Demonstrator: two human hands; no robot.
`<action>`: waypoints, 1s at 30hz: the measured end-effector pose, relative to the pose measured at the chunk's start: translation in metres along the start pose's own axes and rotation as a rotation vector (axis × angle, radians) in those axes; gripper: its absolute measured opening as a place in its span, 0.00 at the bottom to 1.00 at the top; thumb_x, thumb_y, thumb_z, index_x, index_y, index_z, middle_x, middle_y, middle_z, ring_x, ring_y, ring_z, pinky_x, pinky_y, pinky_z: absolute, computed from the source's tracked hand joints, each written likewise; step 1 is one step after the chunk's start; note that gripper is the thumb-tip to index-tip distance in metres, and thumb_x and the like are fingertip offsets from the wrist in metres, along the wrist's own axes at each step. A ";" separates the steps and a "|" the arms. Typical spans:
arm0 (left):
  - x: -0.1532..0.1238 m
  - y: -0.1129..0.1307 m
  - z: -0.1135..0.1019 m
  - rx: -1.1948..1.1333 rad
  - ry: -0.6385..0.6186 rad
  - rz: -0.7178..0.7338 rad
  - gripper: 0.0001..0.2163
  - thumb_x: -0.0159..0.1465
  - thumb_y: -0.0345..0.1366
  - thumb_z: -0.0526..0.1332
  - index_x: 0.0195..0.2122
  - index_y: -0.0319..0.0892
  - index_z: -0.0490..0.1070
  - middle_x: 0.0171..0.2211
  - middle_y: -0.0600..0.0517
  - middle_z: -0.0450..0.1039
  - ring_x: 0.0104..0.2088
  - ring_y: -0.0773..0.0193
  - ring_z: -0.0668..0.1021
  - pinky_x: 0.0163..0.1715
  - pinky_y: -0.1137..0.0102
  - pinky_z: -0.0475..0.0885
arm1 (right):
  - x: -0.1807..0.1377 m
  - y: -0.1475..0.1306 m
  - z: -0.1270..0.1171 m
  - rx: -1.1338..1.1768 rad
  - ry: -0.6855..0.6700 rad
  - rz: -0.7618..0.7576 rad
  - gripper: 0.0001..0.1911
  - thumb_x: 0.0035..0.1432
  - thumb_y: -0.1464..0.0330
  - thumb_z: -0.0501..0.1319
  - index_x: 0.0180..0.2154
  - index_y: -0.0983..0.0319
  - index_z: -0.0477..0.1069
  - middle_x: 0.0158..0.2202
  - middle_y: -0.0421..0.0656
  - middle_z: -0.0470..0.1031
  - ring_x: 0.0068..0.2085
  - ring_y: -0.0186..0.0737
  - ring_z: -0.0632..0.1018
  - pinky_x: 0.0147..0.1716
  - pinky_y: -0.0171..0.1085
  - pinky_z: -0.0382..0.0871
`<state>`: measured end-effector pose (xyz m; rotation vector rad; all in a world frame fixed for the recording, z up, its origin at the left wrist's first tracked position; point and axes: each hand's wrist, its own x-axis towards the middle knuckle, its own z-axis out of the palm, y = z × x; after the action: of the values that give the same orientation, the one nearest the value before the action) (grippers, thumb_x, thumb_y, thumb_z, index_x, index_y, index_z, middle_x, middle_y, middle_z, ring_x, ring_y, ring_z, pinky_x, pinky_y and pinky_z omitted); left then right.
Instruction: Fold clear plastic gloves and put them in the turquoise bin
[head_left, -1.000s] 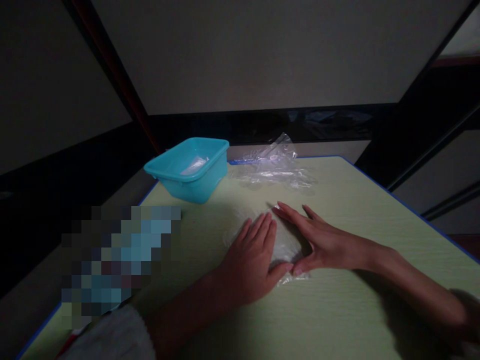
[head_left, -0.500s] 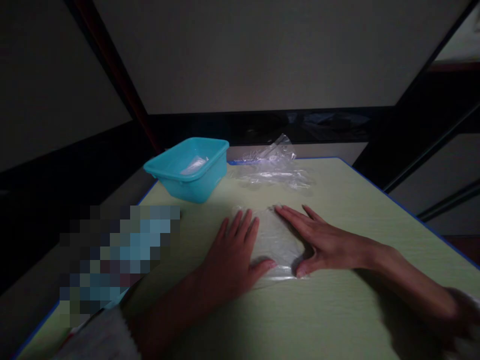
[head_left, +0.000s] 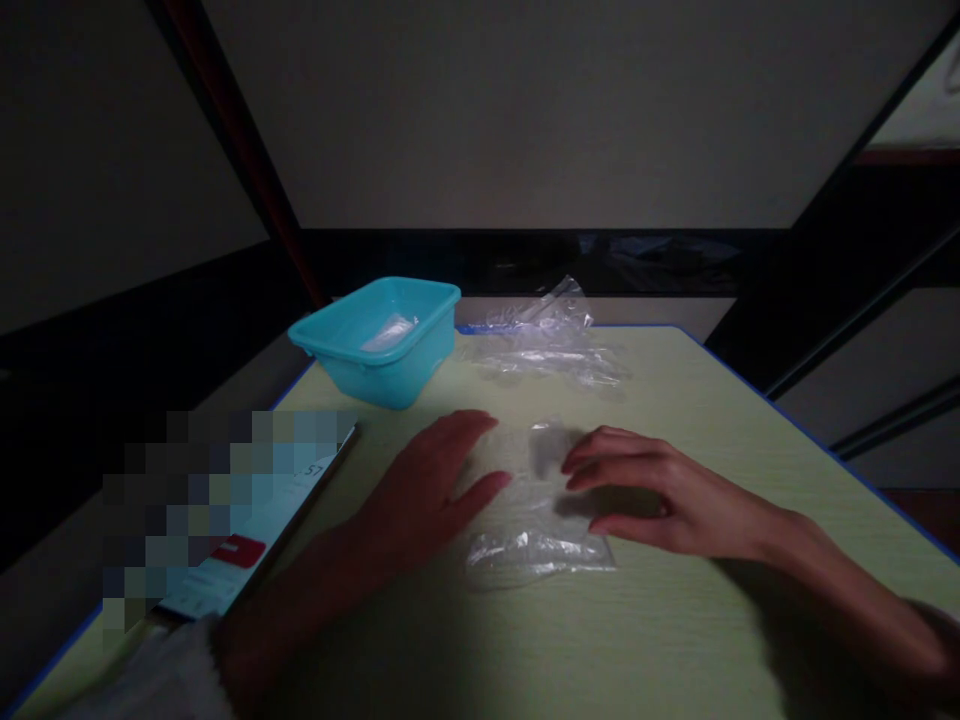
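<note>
A clear plastic bag (head_left: 536, 505) lies flat on the pale green table (head_left: 675, 620), between my two hands. My left hand (head_left: 420, 490) rests at the bag's left edge with its fingers stretched out and its thumb toward the plastic. My right hand (head_left: 660, 495) hovers just over the bag's right side, fingers loosely extended and slightly curled, holding nothing. The scene is dim.
A turquoise plastic tub (head_left: 379, 340) with something clear inside stands at the back left of the table. A heap of crumpled clear plastic bags (head_left: 547, 340) lies behind, near the far edge. A flat printed item (head_left: 247, 540), partly pixelated, lies at the left.
Both hands have drawn apart and lifted off the bag, the left sliding left, the right rising a little. The bag's near edge now lies loose and wrinkled.
</note>
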<state>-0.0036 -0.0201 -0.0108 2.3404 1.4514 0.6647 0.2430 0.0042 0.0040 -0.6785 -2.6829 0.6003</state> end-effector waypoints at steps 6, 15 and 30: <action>0.003 0.009 0.001 -0.481 -0.093 -0.085 0.09 0.60 0.36 0.54 0.37 0.40 0.70 0.33 0.51 0.76 0.33 0.64 0.76 0.32 0.72 0.70 | -0.001 -0.017 -0.002 0.008 -0.150 0.010 0.05 0.52 0.73 0.61 0.25 0.63 0.72 0.30 0.41 0.71 0.34 0.35 0.71 0.36 0.37 0.65; 0.004 0.005 0.015 -0.485 -0.203 -0.070 0.07 0.58 0.33 0.53 0.33 0.38 0.70 0.31 0.51 0.75 0.33 0.65 0.76 0.33 0.72 0.69 | -0.003 -0.026 0.000 -0.072 -0.253 0.068 0.07 0.47 0.78 0.59 0.24 0.62 0.68 0.28 0.38 0.69 0.34 0.36 0.70 0.38 0.37 0.63; 0.009 0.006 0.012 -0.574 -0.211 -0.122 0.07 0.56 0.32 0.54 0.29 0.37 0.70 0.30 0.51 0.74 0.31 0.66 0.75 0.30 0.74 0.67 | -0.004 -0.034 0.005 -0.202 -0.232 0.071 0.08 0.46 0.80 0.56 0.25 0.62 0.68 0.28 0.41 0.70 0.32 0.38 0.70 0.38 0.42 0.65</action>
<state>0.0105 -0.0150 -0.0159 1.8041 1.1145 0.6684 0.2321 -0.0268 0.0151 -0.8050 -2.9752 0.4536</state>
